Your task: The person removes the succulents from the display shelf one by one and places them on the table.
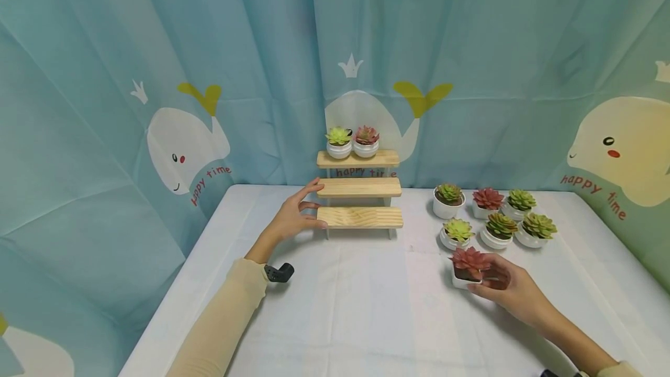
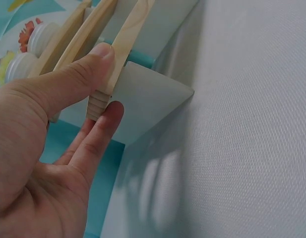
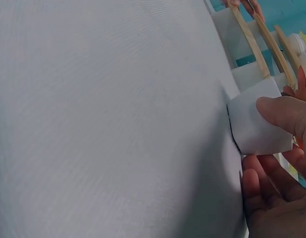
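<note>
A three-tier wooden display stand (image 1: 361,217) stands at the back of the table. My left hand (image 1: 294,215) is at its left side; the thumb and fingers pinch the end of the lowest board (image 2: 124,52). In my right hand (image 1: 518,291) is a red potted succulent (image 1: 469,263), gripped by its square white pot (image 3: 257,121) between thumb and fingers, low over the table at the right. On the top board sit a light green potted succulent (image 1: 339,143) and a reddish potted succulent (image 1: 366,142), side by side.
Several more potted succulents stand close together at the back right, among them a red one (image 1: 487,201) and a light green one (image 1: 457,233) nearest the right hand. A blue curtain (image 1: 272,45) hangs behind the white-covered table (image 1: 366,307).
</note>
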`<state>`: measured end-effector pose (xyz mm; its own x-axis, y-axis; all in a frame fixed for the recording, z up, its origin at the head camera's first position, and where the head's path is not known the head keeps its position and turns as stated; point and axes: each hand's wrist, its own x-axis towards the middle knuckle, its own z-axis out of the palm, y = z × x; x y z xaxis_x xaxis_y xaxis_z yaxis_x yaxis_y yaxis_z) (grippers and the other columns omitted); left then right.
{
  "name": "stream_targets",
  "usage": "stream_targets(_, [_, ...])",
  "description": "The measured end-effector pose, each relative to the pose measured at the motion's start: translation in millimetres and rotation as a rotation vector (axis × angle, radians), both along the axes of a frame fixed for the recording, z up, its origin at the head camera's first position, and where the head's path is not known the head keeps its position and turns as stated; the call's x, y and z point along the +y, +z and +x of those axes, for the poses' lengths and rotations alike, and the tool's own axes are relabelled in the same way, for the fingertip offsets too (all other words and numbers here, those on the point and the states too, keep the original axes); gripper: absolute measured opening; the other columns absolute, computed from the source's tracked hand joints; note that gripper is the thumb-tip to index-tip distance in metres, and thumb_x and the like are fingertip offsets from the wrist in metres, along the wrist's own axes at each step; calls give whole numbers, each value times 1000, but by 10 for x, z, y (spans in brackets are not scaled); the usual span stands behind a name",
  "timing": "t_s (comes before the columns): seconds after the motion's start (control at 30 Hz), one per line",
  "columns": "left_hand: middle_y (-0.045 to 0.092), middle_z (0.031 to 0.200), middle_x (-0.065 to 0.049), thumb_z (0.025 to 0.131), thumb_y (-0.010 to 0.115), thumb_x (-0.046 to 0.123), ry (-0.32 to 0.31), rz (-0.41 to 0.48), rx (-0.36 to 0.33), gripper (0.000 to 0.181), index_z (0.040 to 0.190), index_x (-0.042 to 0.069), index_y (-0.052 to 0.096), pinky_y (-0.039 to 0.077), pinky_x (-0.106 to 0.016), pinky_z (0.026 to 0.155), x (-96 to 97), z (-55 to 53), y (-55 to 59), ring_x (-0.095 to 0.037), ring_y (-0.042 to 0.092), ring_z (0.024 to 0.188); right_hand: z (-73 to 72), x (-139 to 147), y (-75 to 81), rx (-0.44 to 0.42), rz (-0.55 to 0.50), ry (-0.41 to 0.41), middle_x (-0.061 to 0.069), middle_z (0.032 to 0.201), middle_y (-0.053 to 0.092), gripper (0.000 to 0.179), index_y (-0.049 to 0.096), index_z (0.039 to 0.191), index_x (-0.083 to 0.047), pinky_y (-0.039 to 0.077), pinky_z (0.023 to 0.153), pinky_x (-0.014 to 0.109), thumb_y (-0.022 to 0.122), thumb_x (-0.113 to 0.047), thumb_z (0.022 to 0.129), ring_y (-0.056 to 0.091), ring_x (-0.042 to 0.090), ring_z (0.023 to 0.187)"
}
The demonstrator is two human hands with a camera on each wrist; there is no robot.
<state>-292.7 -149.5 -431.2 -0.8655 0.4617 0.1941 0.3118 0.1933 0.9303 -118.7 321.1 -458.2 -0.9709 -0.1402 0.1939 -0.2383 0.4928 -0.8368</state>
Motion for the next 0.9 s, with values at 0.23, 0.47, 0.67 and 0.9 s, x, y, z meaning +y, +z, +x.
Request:
stream_targets(0.23, [16,172,-3,81,86,-4,-4,15,0,89,157,13,43,59,-42,92,5,-4,-2,-39,57,127,4,10,-5,-9,-17,17,-10,101,68,46,58,124,5,57,73,19,82,-1,85,68,4,87])
stream_targets(0.47, [16,172,-3,81,86,-4,-6,13,5,89,157,12,43,58,-45,93,4,1,0,-39,57,127,6,20,-25,8,-19,35,-11,103,67,45,57,124,5,57,73,18,81,0,86,68,3,88])
stream_targets(0.67, [15,172,-4,81,85,-6,-8,15,2,89,157,11,42,58,-45,94,-4,1,-14,-40,56,128,6,24,-33,0,-14,36,-8,99,67,45,57,124,5,56,73,19,81,0,86,68,4,86])
stream_targets(0.9, [16,172,-4,80,85,-5,-6,17,4,90,157,11,43,59,-43,92,1,12,1,-40,56,128,9,21,-28,-1,-12,32,-8,100,67,46,57,125,5,56,73,19,82,0,86,67,4,86])
